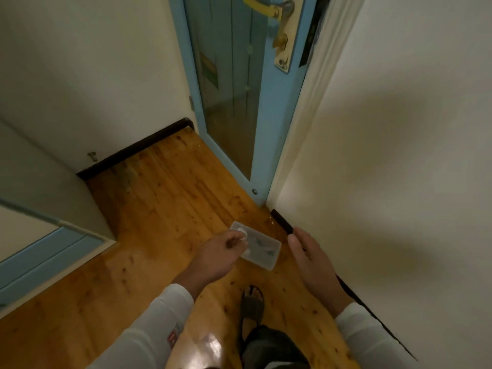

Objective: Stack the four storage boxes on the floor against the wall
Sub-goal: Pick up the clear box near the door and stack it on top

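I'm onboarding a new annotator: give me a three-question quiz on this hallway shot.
1. True or false: the clear storage box lies on the wooden floor near the right-hand wall.
2. Which hand is over the box's near-left end: A left hand, B right hand?
3. Fill in: the door frame is painted ____.

Key: 1 true; 2 A; 3 blue.
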`<state>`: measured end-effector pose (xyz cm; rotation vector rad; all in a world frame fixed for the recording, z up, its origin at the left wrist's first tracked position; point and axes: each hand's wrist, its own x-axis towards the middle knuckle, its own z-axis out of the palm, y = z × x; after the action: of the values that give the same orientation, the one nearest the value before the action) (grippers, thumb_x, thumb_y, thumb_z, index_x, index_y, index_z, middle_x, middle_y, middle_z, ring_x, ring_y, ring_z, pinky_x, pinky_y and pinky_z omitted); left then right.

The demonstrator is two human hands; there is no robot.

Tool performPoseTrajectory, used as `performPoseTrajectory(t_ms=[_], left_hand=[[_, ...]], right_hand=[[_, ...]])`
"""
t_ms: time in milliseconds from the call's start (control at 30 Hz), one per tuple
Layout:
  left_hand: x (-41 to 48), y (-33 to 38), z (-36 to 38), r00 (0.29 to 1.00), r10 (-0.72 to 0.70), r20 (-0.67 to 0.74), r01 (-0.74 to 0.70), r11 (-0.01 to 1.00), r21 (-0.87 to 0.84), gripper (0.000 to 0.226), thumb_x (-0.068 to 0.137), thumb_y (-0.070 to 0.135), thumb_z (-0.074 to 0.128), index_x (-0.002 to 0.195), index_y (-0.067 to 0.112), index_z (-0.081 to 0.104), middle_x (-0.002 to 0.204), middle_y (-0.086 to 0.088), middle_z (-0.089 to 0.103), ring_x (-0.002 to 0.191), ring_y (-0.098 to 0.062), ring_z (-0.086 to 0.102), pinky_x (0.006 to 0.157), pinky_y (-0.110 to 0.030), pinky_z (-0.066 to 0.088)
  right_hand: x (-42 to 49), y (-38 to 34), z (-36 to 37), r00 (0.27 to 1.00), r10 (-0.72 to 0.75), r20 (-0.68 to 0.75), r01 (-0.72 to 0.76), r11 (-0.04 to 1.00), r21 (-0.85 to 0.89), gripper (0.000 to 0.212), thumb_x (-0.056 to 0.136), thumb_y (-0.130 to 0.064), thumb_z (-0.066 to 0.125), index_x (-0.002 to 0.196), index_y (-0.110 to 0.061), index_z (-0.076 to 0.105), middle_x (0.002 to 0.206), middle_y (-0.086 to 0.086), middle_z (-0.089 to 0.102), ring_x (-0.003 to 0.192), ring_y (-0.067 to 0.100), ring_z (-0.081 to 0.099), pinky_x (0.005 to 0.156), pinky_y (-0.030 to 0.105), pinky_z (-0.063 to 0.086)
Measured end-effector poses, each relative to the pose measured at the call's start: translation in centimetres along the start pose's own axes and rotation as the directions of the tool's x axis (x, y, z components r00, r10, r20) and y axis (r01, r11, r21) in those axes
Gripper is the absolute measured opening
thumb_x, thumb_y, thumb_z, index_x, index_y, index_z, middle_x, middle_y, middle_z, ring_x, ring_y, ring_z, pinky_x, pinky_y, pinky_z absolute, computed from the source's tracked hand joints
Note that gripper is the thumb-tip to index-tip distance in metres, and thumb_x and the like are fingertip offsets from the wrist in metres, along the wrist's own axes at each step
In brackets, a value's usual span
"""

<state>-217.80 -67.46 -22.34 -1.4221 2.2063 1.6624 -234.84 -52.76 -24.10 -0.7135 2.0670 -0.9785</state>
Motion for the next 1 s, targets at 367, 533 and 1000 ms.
performPoseTrajectory(t_ms=[367, 533, 1000], left_hand=[[13.8, -3.4, -0.2, 0.987, -0.156, -0.043, 0.153, 0.986, -0.061, 0.037, 0.097, 0.041, 0.052, 0.132, 0.031, 0.057, 0.129, 0.003, 0.061, 0.114, -0.015, 0.057, 0.086, -0.024, 0.043], [19.3, -7.8, 1.7, 0.985, -0.168, -0.038, 0.164, 0.981, -0.101, 0.042, 0.096, 0.035, 0.057, 0.137, 0.036, 0.047, 0.109, 0.024, 0.056, 0.096, 0.006, 0.056, 0.061, -0.006, 0.041], [32.2, -24.8, 8.5, 0.98, -0.159, 0.119, 0.156, 0.987, 0.04, 0.07, 0.096, 0.032, 0.058, 0.155, 0.031, 0.02, 0.153, 0.004, 0.038, 0.139, -0.016, 0.038, 0.113, -0.041, 0.035]], right_hand=[[12.8, 3.3, 2.7, 0.989, 0.129, -0.072, -0.129, 0.992, 0.0, 0.076, 0.08, -0.078, 0.031, 0.143, -0.035, 0.039, 0.139, -0.017, 0.044, 0.11, -0.012, 0.035, 0.071, -0.006, 0.023], [16.2, 7.8, 6.2, 0.976, 0.168, -0.139, -0.175, 0.984, -0.039, 0.062, 0.094, -0.061, 0.035, 0.144, -0.026, 0.04, 0.144, -0.007, 0.044, 0.123, 0.004, 0.041, 0.095, 0.019, 0.027], [22.8, 25.2, 17.6, 0.882, 0.377, -0.281, -0.389, 0.921, 0.014, 0.057, 0.095, -0.057, 0.038, 0.143, -0.027, 0.04, 0.138, -0.011, 0.043, 0.126, 0.009, 0.041, 0.101, 0.032, 0.036]])
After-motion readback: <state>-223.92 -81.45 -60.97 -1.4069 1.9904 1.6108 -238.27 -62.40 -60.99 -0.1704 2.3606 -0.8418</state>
